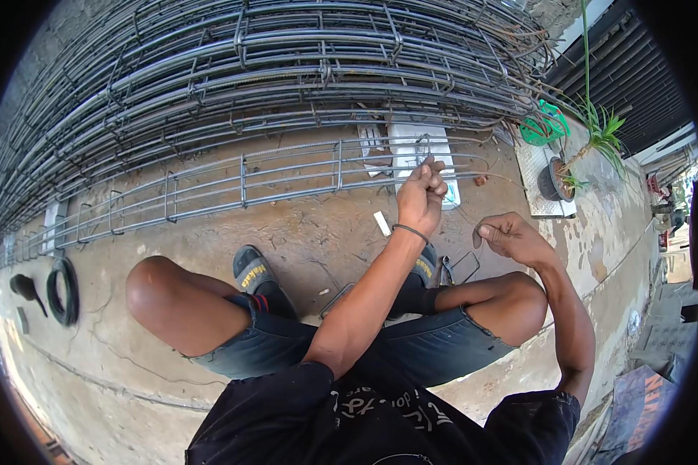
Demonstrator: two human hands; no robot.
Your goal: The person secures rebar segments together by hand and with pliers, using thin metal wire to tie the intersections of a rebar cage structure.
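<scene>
A long, narrow rebar cage (242, 180) of steel bars and square stirrups lies crosswise in front of me, over a white block (411, 115). My left hand (425, 186) is raised at that cage near its right end, fingers closed on its steel; exactly which piece is unclear. Lower and to the right, my right hand (508, 236) hangs in the air with curled, pinched fingers; what they hold, if anything, is too small to tell. Pliers (446, 270) and loose bent rods (464, 266) lie on the concrete between my right knee and foot.
Tall stacked cages (209, 77) fill the back. At right are a potted plant (560, 174) on a metal plate, a green plastic object (543, 128) and assorted clutter. A black coil (62, 293) and dark tool (25, 288) lie left. A small white strip (381, 223) lies before my feet.
</scene>
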